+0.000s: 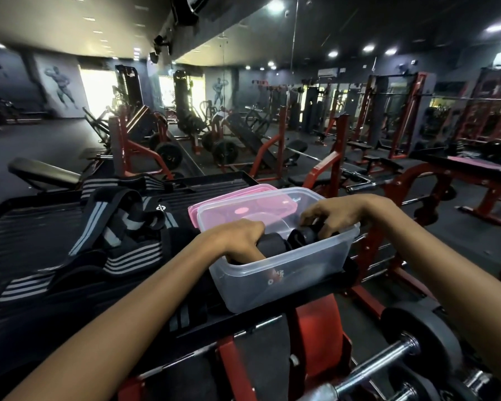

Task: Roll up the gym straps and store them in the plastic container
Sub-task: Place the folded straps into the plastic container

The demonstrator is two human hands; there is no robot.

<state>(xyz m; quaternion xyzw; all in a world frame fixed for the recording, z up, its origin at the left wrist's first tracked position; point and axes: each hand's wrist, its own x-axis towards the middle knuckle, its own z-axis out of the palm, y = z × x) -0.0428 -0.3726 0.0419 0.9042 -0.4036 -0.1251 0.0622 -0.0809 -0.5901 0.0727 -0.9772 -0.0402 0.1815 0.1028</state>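
Now seat each roll flat against the container's floor so neither springs loose: your left hand (245, 237) curls its fingers round one black rolled strap (272, 243), your right hand (334, 217) pinches a second roll (306, 234) beside it. Both sit inside the clear plastic container (275, 280), near its front wall. Behind it a pink-lidded tub (243, 199) looks empty, and unrolled striped straps (113, 227) wait on the black tray (26, 227) beside.

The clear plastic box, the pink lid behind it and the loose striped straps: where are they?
Clear plastic box (272, 280): head view, on its front wall.
Pink lid (214, 199): head view, on its left edge behind the box.
Loose striped straps (122, 264): head view, on a grey-striped band.
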